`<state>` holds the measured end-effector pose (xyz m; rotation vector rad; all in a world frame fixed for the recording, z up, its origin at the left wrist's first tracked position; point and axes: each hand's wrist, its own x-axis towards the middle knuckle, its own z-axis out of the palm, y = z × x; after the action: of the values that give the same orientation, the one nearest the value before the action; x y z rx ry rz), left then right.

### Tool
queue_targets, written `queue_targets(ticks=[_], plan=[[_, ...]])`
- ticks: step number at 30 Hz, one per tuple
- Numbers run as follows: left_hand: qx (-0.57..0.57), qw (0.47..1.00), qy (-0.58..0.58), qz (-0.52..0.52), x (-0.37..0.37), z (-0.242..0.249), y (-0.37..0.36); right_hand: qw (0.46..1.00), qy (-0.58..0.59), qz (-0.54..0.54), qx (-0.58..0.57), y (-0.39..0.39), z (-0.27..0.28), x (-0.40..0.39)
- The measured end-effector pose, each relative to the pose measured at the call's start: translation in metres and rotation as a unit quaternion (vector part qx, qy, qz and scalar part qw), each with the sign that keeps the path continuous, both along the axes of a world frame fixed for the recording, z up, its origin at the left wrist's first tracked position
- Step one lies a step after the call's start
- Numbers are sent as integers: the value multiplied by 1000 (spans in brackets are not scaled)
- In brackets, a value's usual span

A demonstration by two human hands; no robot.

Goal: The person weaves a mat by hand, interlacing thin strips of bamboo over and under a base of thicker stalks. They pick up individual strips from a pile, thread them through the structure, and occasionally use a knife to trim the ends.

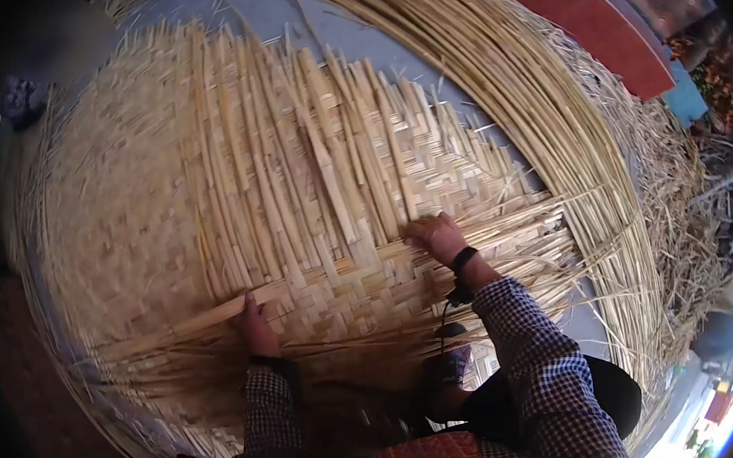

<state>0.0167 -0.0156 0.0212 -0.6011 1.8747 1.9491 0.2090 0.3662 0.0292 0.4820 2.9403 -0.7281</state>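
A large woven reed mat (110, 190) lies before me, with a zigzag pattern in its middle. Across it runs a long flat reed strip (204, 318), laid crosswise to the lengthwise reeds (262, 177). My left hand (258, 330) is closed on this strip, thumb on top. Farther right, my right hand (440, 240) has its fingers curled down at the same line of strips, where the lengthwise reeds bend up. Its fingertips are partly hidden, but they appear to pinch the strip. A dark band circles the right wrist.
A long bundle of loose reeds (492, 70) curves along the right side. Beyond it lies a heap of dry straw (684, 219). A red flat-sided object (588, 18) stands at the upper right. My shoe (451, 344) rests near the mat's lower part.
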Motion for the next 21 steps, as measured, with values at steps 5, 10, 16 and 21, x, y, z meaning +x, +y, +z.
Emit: queue_targets(ticks=[5, 10, 16, 21], plan=[[-7, 993, 120, -5, 10, -12, 20, 995, -97, -36, -19, 23, -5, 17], [274, 948, 39, 157, -40, 35, -68, 988, 56, -31, 141, -30, 60, -49], [269, 952, 146, 3, -89, 103, -92, 920, -14, 62, -387, -228, 29, -166], [143, 843, 82, -512, -87, 175, -55, 930, 17, 118, -348, -243, 1, -182]])
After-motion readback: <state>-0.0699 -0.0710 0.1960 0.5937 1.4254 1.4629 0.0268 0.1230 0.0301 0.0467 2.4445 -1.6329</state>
